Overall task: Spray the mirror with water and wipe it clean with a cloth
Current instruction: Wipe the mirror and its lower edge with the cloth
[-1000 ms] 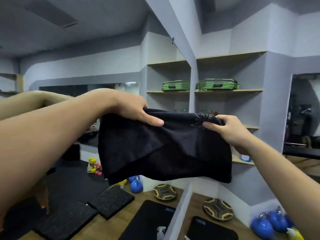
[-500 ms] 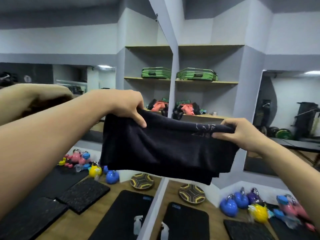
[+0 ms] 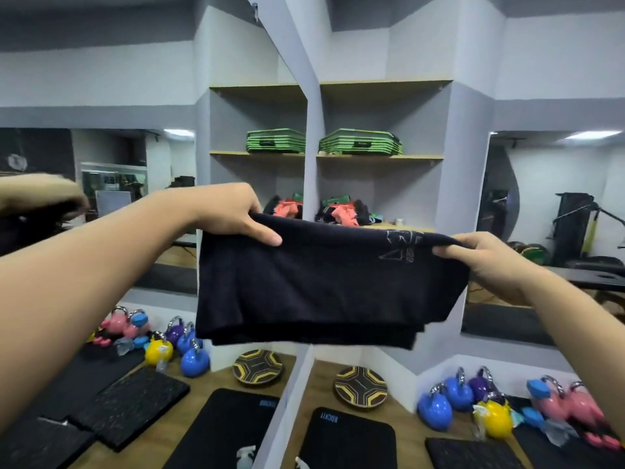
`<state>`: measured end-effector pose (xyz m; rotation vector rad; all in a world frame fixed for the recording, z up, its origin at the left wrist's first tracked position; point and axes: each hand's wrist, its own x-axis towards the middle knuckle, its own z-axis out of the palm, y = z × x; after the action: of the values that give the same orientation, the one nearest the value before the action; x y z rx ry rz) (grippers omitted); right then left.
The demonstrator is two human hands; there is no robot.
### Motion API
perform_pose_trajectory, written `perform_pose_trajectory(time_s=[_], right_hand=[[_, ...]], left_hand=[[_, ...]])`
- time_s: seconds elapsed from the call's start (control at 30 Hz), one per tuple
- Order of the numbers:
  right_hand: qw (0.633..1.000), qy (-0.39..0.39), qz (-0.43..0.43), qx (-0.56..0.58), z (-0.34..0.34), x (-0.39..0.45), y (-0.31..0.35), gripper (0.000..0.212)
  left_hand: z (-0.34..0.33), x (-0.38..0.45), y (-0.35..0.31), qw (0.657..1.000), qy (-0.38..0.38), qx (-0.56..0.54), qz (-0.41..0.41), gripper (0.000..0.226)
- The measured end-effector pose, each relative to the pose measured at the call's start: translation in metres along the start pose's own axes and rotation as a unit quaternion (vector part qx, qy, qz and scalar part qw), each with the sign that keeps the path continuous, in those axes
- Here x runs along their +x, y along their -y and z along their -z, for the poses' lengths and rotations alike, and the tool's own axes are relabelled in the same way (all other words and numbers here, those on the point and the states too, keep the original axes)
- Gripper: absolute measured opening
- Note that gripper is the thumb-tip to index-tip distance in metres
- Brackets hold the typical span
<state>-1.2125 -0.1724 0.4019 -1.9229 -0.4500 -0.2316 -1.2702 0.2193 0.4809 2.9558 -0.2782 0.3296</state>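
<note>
Head view: black cloth (image 3: 324, 289) folded, stretched horizontal at chest height, long axis left-right, in front of mirror (image 3: 257, 123) w/ edge running down centre. Left hand (image 3: 233, 214) grips top-left corner, right hand (image 3: 487, 262) pinches top-right. Spray bottle (image 3: 244, 456) on floor below, well apart. Left hand nearer mirror, likely wipes.

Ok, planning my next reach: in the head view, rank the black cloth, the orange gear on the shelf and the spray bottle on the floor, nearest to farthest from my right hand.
1. Black cloth: in the right hand's grip, at its right end.
2. Orange gear: on the shelf, up-left behind the cloth.
3. Spray bottle: on the floor, far down-left at the bottom edge.
</note>
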Motion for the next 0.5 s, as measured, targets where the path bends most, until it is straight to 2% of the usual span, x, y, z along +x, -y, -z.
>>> perform_pose_trajectory(time_s=[0.1,0.23,0.3,0.4,0.5], right_hand=[[0.997,-0.010,-0.071,0.012,0.003,0.016,-0.023,0.015],[0.986,0.003,-0.161,-0.053,-0.006,0.046,-0.071,0.032],[0.978,0.002,-0.192,-0.080,-0.018,0.060,-0.093,0.018],[0.979,0.025,-0.175,-0.097,-0.042,0.076,-0.112,0.019],[0.987,0.073,-0.104,-0.096,-0.071,0.086,-0.111,0.019]], left_hand=[[-0.024,0.027,-0.005,0.996,0.049,-0.045,0.058,0.054],[-0.086,0.078,-0.008,0.981,0.131,-0.040,0.137,0.069],[-0.125,0.105,-0.017,0.970,0.154,-0.062,0.175,0.069],[-0.171,0.134,-0.051,0.959,0.154,-0.119,0.208,0.050],[-0.191,0.153,-0.089,0.945,0.133,-0.212,0.208,0.036]])
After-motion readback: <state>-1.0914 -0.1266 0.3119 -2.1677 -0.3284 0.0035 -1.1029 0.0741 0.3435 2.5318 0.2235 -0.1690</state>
